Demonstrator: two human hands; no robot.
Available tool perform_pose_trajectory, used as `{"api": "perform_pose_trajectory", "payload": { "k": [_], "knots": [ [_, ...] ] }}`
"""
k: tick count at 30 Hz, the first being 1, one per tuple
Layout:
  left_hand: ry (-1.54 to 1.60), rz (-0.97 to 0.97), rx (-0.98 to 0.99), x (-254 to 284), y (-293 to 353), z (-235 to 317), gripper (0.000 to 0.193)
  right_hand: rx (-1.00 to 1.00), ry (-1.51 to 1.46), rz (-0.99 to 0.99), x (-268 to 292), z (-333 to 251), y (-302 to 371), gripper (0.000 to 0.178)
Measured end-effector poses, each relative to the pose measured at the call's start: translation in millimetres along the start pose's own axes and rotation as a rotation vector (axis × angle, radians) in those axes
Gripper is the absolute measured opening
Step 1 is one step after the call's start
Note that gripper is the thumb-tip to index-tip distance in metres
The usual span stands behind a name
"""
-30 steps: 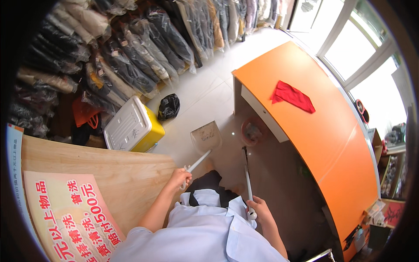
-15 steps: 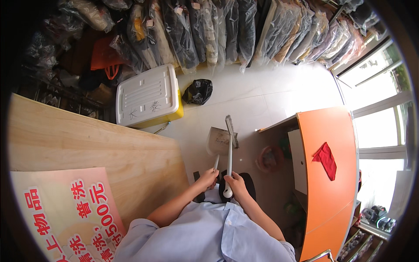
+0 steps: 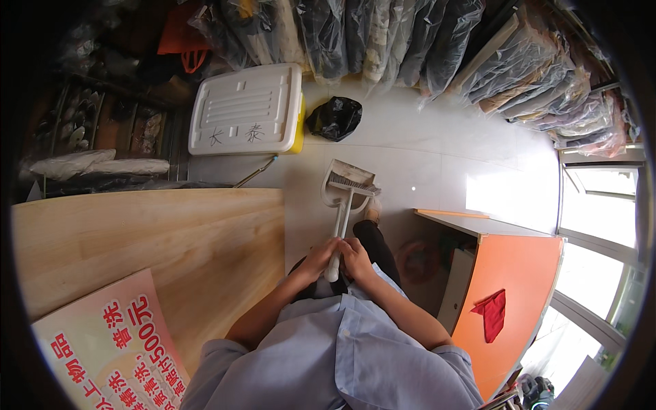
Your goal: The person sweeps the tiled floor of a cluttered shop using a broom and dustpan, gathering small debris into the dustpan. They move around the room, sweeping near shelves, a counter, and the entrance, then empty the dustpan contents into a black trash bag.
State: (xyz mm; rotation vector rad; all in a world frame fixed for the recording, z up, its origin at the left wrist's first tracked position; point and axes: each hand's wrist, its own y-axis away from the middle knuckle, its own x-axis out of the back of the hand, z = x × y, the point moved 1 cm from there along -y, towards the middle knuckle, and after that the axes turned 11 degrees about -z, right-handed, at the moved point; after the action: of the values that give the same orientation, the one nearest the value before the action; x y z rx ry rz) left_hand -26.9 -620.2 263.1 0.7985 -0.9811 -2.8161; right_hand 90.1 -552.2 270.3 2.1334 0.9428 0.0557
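Note:
My left hand (image 3: 321,258) is closed round the upper end of the dustpan's thin pale handle. Right beside it, my right hand (image 3: 357,260) grips the white-handled broom (image 3: 347,210), whose rounded end sticks out below my fingers. The two hands nearly touch in front of my shirt. Down by the floor, the broom's grey bristles sit over the mouth of the whitish dustpan (image 3: 340,169), which is smudged inside. My foot in a pale shoe (image 3: 373,209) stands just right of the dustpan.
On the left runs a wooden counter (image 3: 225,222) with a printed sheet (image 3: 113,342). A lidded white-and-yellow box (image 3: 239,113) and a black bag (image 3: 335,118) stand ahead. An orange counter (image 3: 523,273) bearing a red cloth (image 3: 492,314) is on the right. Plastic-covered clothes (image 3: 396,44) hang behind.
My hands have come together. The broom head has moved from the dustpan's right side to over its opening. My view has shifted, and one foot now shows stepped forward.

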Motion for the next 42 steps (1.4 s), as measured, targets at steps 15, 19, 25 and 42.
{"api": "perform_pose_trajectory", "payload": {
  "k": [15, 19, 25, 42],
  "knots": [
    [0.002, 0.299, -0.120, -26, -71, 51, 0.030, -0.656, -0.697, -0.307, 68, -24, -149, 0.066],
    [-0.061, 0.274, -0.190, 8, -65, 58, 0.036, -0.722, -0.536, -0.213, 39, -50, -166, 0.045],
    [-0.186, 0.342, -0.098, 67, -24, 91, 0.046, -0.695, -0.267, -0.251, -10, -69, -214, 0.036],
    [-1.086, 1.507, -0.512, 155, 178, 253, 0.022, -0.711, 1.356, -0.237, -141, -40, -367, 0.086]
  ]
}}
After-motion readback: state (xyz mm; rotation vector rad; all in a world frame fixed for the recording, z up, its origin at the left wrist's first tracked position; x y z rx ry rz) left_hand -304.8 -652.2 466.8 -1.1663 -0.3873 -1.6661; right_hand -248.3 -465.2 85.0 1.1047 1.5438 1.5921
